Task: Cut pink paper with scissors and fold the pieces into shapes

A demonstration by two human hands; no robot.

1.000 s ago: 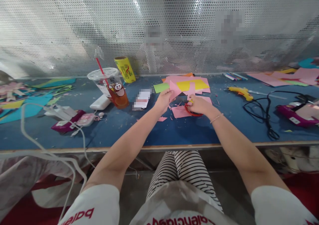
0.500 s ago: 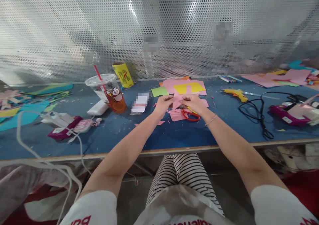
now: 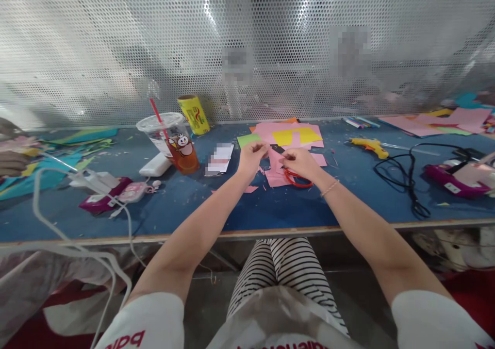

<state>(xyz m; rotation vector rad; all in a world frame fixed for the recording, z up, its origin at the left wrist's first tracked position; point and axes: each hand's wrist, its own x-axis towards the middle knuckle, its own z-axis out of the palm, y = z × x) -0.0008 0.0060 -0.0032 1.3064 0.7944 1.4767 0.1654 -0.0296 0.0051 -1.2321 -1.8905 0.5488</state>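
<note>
Between my hands is a small piece of pink paper [image 3: 275, 160]. My left hand [image 3: 253, 158] pinches its upper left side, fingertips pressed together. On the other side my right hand [image 3: 299, 162] grips the paper with thumb and fingers closed. Just below my right hand lie scissors with red handles [image 3: 298, 180], resting partly on pink paper scraps [image 3: 277, 180]; their blades are mostly hidden. Behind my hands, a stack of pink sheets [image 3: 266, 130] carries a yellow sheet [image 3: 294, 136], with a green piece [image 3: 247, 140] at its left.
A drink cup [image 3: 181, 150], a yellow roll [image 3: 194, 116], a phone [image 3: 219, 159] and a white box [image 3: 155, 164] stand or lie left. Right are a yellow glue gun [image 3: 369, 147], a black cable [image 3: 404, 181] and a purple power strip [image 3: 456, 181]. Another person's hand [image 3: 15, 158] shows far left.
My left hand has lifted slightly and the pink paper has tilted between my hands. Another person's hand has appeared at the far left. The view has shifted a little.
</note>
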